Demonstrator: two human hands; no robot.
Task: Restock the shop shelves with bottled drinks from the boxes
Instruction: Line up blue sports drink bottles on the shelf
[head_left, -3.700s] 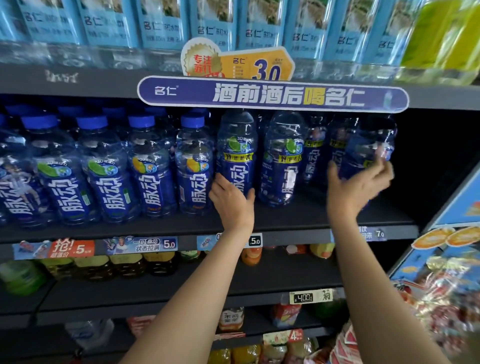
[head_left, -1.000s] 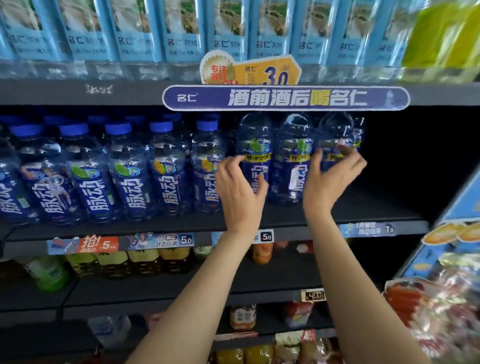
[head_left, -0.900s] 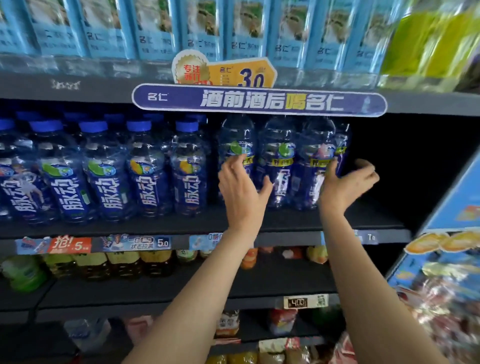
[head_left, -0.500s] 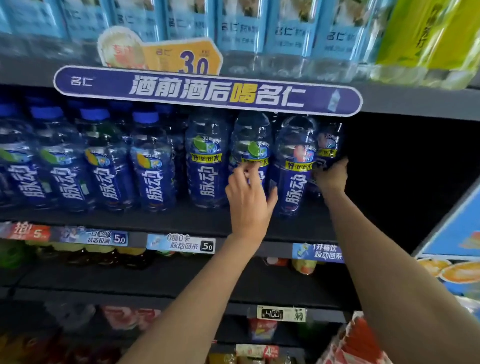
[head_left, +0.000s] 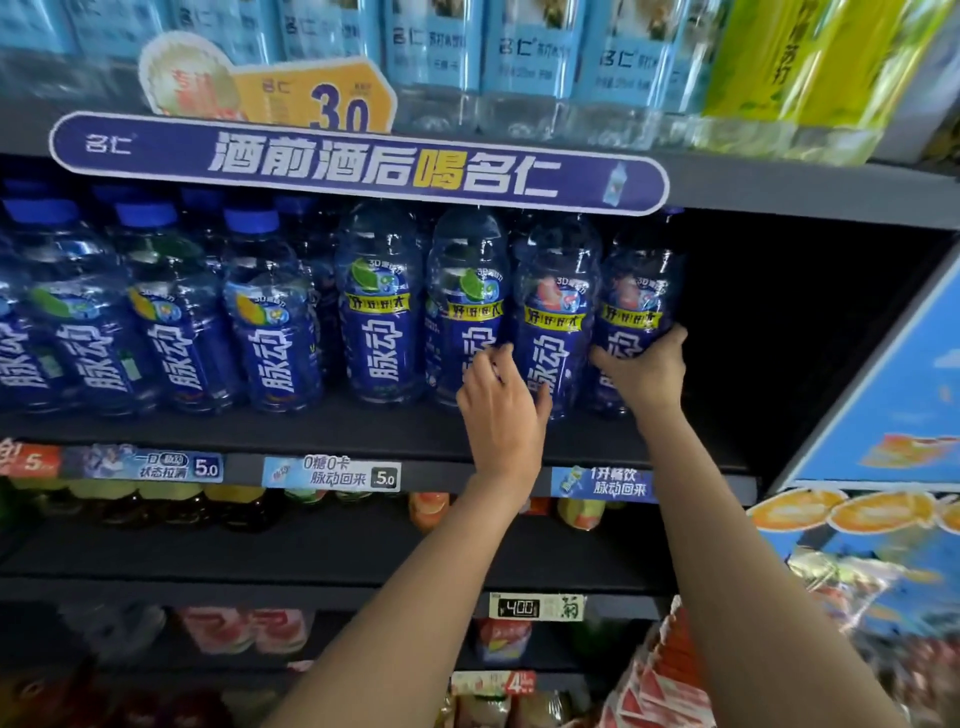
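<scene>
Four large blue bottles stand in a row on the dark shelf (head_left: 363, 431) under the purple banner. Two carry lime labels (head_left: 376, 312) and two carry peach labels. My right hand (head_left: 644, 371) grips the lower body of the rightmost peach bottle (head_left: 636, 280), which stands at the end of the row. My left hand (head_left: 501, 415) is raised at the gap between the second lime bottle (head_left: 465, 291) and the other peach bottle (head_left: 556, 301). Its fingertips touch the lime bottle's label and its thumb lies against the peach bottle.
Smaller blue-capped bottles (head_left: 270, 332) fill the shelf's left part. To the right of the held bottle the shelf is a dark gap. Pale blue bottles (head_left: 524, 47) line the shelf above. Price tags (head_left: 332, 473) run along the edge, and a blue display stand (head_left: 893, 415) juts in at right.
My right hand went from hovering open to gripping the rightmost bottle, which now stands tight against the row. My left hand rose from the shelf edge to the bottle labels. My view swung right.
</scene>
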